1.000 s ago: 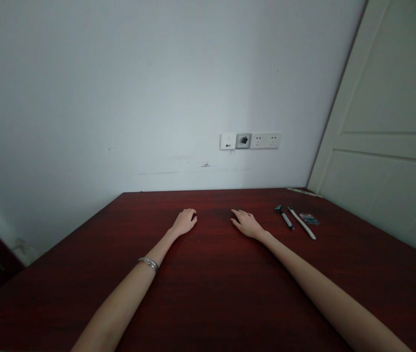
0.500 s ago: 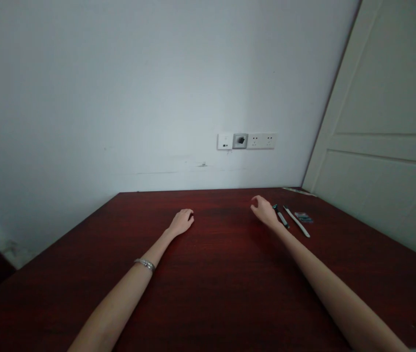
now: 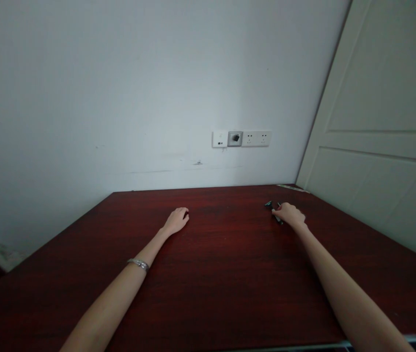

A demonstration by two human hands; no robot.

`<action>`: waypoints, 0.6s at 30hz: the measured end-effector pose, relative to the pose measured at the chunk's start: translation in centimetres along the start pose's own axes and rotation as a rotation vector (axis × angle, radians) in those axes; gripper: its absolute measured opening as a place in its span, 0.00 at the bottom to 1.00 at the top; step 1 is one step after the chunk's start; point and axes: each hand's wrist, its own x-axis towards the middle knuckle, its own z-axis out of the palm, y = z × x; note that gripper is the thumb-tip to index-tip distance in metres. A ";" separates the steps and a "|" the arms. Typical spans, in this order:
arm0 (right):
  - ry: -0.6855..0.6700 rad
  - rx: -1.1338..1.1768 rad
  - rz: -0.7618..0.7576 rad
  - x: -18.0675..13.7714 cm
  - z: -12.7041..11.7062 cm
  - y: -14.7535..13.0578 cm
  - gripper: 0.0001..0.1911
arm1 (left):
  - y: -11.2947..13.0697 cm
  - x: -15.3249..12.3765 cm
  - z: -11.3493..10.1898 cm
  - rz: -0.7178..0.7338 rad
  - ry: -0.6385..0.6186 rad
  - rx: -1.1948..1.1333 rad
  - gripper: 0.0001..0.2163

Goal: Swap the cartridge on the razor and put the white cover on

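My right hand is at the right side of the dark red wooden table. Its thumb and fingers are closed on the handle of a razor, whose dark head points to the far left. The long white-handled item beside the razor and the small clear packet are now mostly or wholly hidden by this hand. My left hand lies on the tabletop left of the middle, its fingers loosely bent and nothing held. A silver bracelet circles the left wrist.
A white wall with a row of sockets and switches rises behind the table. Near the back right corner lies a thin pale strip. A pale panelled door borders the right side.
My right hand has moved right, onto the razor, and its fingers have closed on the handle. My left hand stays in place on the table. The view has shifted slightly.
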 end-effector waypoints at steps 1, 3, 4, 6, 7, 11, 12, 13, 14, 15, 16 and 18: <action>0.006 0.003 0.000 0.0 0.0 0.0 0.18 | 0.0 0.0 0.0 -0.002 0.000 0.000 0.14; 0.012 0.013 -0.004 0.0 0.0 0.0 0.17 | 0.1 0.0 0.0 -0.001 0.003 0.002 0.14; 0.013 0.017 -0.010 -0.1 0.1 0.0 0.17 | 0.0 0.0 0.1 0.002 0.005 0.003 0.14; 0.016 0.022 -0.025 -0.1 0.2 0.1 0.17 | 0.0 0.1 0.2 0.012 0.010 0.010 0.14; 0.019 0.024 -0.033 0.0 0.3 0.1 0.17 | -0.1 0.1 0.2 0.017 0.013 0.014 0.14; 0.040 0.059 -0.056 0.2 0.6 0.3 0.15 | -0.2 0.2 0.4 0.028 0.023 0.023 0.14; 0.048 0.082 -0.064 0.3 0.7 0.3 0.15 | -0.1 0.2 0.4 0.028 0.022 0.024 0.14; 0.055 0.112 -0.078 0.4 0.7 0.2 0.15 | -0.1 0.2 0.4 0.029 0.021 0.023 0.14; 0.064 0.151 -0.093 0.5 0.8 0.1 0.15 | -0.1 0.2 0.4 0.031 0.021 0.021 0.14; 0.074 0.196 -0.107 0.6 0.8 -0.1 0.15 | -0.1 0.1 0.3 0.033 0.021 0.016 0.14; 0.089 0.246 -0.120 0.6 0.9 -0.3 0.16 | -0.1 0.1 0.3 0.034 0.022 0.007 0.14; 0.124 0.361 -0.148 0.5 1.0 -1.2 0.16 | -0.2 0.1 0.2 0.030 0.029 -0.024 0.13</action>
